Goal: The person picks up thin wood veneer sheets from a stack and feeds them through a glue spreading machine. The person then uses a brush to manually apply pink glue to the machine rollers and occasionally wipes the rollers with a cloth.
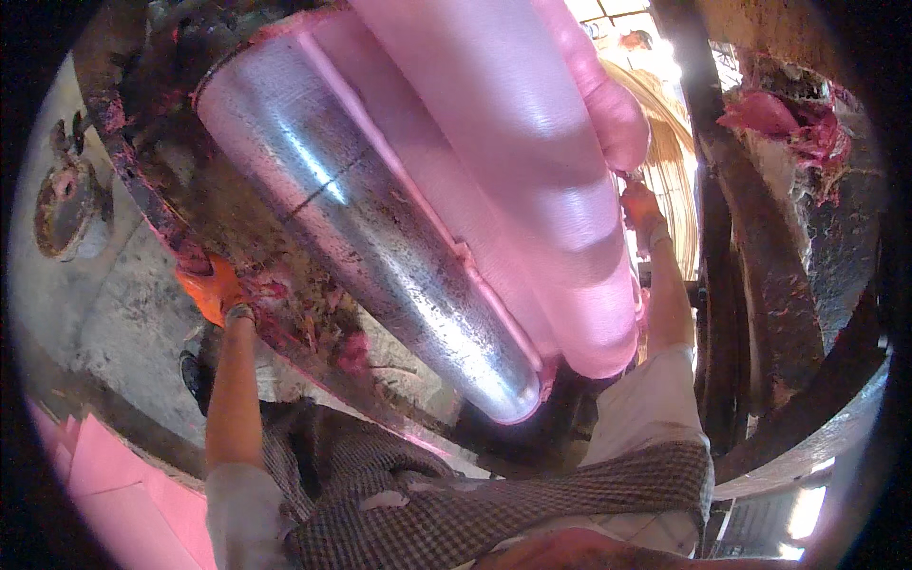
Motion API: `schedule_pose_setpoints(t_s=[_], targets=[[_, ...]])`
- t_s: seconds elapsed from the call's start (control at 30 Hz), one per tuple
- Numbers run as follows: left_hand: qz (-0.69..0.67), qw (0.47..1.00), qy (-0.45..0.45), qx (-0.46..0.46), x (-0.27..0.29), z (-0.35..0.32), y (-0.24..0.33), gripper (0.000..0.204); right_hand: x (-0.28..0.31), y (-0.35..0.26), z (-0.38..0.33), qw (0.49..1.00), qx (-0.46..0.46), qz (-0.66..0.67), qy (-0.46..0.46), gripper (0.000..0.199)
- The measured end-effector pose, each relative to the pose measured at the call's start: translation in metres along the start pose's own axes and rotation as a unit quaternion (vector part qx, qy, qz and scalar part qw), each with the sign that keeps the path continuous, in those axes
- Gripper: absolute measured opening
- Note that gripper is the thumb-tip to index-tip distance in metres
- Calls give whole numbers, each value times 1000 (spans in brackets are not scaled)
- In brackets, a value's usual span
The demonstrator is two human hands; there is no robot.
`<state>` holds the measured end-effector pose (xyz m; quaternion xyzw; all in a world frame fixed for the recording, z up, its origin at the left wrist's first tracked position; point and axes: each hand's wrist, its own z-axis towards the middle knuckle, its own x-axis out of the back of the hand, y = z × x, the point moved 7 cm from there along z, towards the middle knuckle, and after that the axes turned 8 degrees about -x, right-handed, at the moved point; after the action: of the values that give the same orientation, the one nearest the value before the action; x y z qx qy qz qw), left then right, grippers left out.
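Note:
A shiny metal roller (380, 228), streaked with pink and dark marks, slants from upper left to lower middle. Beside it, thick pink rubber-like material (513, 142) is wrapped in a large smooth roll, with a narrow pink ridge between the two. At the left, my left hand (211, 288), in an orange glove, is closed on the dark, pink-stained frame bar (142, 195). My right hand (643, 207), also orange-gloved, reaches beyond the pink roll's right side. Its fingers look closed, close to a small dark thing I cannot make out, and partly merge with the bright background.
Pink sheets (133, 494) lie at the lower left. A round, rusty metal piece (71, 209) stands on the floor at the far left. Dark machine posts (731, 237) rise at the right, with pink scraps (784, 119) above. Pink crumbs (353, 351) lie under the roller.

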<state>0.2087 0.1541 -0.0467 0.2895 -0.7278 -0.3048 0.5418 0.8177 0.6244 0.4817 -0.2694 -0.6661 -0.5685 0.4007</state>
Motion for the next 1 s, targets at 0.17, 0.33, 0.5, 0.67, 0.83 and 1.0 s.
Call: schedule_pose_setpoints(t_s=[0.17, 0.33, 0.5, 0.67, 0.83, 1.0], targets=[[-14, 1000, 16, -1, -20, 12, -33, 77, 97, -145, -1, 941, -74, 317, -92, 43], [35, 998, 44, -8, -2, 7, 0, 68, 146, -188, -5, 968, 153, 172, 105, 30], [-42, 998, 14, 50, -17, 19, -23, 57, 181, -257, -72, 887, -32, 454, -82, 34], [12, 1000, 3, 7, 23, -10, 27, 54, 109, -310, -166, 935, 259, 42, 238, 22], [-13, 1000, 27, 2, -10, 10, -10, 56, 57, -351, -212, 992, 121, 11, -13, 28], [-190, 975, -51, -99, 4, 17, -3, 59, 82, -291, -272, 997, 12, -54, 57, 25]])
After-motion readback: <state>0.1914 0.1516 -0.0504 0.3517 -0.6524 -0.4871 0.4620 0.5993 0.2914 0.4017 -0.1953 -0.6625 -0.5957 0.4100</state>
